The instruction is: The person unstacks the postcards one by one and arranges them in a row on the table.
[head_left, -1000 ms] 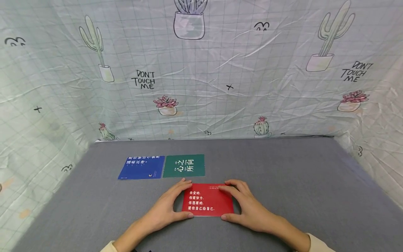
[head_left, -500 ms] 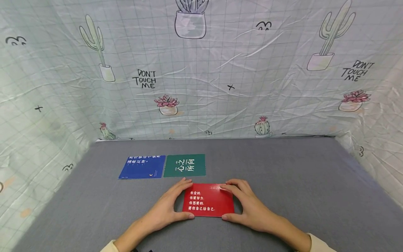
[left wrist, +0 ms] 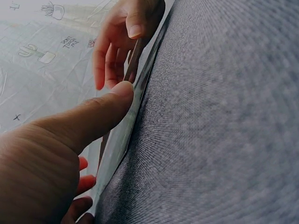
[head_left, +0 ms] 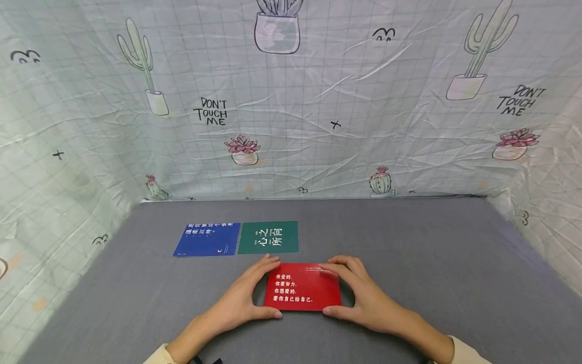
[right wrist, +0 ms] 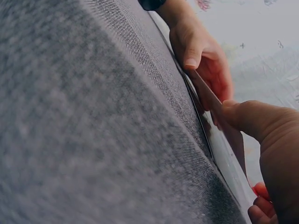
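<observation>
L hand and R hand, fingers bowed w/ a wide gap to the thumbs, pinch a red postcard btwn them, thumbs at its near edge, fingers at its far edge; wrist views suggest it's just off the gray tabletop. Virtually nothing shifts vs. a sec. ago, so the grip looks steady, work apparently paused. Beyond the L fingertips, a blue postcard and green postcard lie side by side.

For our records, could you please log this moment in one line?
left hand: holds red card | right hand: holds red card | blue card, green card: side by side on gray table
</observation>
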The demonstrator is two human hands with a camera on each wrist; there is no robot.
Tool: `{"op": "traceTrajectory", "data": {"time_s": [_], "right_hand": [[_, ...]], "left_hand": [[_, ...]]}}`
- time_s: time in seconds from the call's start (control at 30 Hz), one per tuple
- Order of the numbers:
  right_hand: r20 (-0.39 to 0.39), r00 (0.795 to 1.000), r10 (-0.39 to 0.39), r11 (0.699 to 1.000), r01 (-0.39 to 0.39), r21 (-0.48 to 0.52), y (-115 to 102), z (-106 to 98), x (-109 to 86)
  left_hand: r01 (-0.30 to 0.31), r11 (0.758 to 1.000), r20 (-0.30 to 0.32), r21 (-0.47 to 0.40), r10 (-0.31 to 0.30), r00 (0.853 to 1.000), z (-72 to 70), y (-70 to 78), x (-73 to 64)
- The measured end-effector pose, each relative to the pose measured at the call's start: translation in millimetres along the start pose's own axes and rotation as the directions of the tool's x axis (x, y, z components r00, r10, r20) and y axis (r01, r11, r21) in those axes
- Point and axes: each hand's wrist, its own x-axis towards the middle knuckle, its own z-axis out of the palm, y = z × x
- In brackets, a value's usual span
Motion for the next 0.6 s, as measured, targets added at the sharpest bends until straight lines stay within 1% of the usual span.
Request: {"op": "traceTrajectory", "data": {"time_s": [0.17,0.27,0.33,0.47,0.53,0.6], "right_hand": [[-0.014,1.0,-0.019,1.0,0.019,0.001,-0.5,-1.5,0.9],[-0.019,0.999,-0.035,0.999,0.036,0.016,-0.6,-2.7,1.5],[-0.017,0.999,-0.045,0.999,0.046,0.028,-0.8,-3.8,1.7],[-0.008,0.998,-0.064,0.996,0.064,0.06,-1.0,-7.4,1.9],[0.001,0.998,-0.064,0.995,0.063,0.078,-1.2,-9.5,2.0],[0.006,0.997,-0.077,0.993,0.077,0.086,-1.2,-11.3,2.3]], "left_hand": [[0.005,1.0,0.008,-0.01,-0.005,1.0,-0.4,0.1,0.2],[-0.003,1.0,0.009,-0.013,0.003,1.0,-0.7,-1.0,0.5],[-0.021,1.0,0.009,-0.009,0.021,1.0,-0.9,-1.9,0.2],[-0.08,0.997,-0.002,0.008,0.08,0.997,-1.0,-3.1,-0.6],[-0.105,0.995,-0.012,0.004,0.105,0.994,-1.1,-3.3,-1.0],[-0.117,0.993,-0.028,-0.008,0.117,0.993,-1.3,-3.4,-1.5]]}}
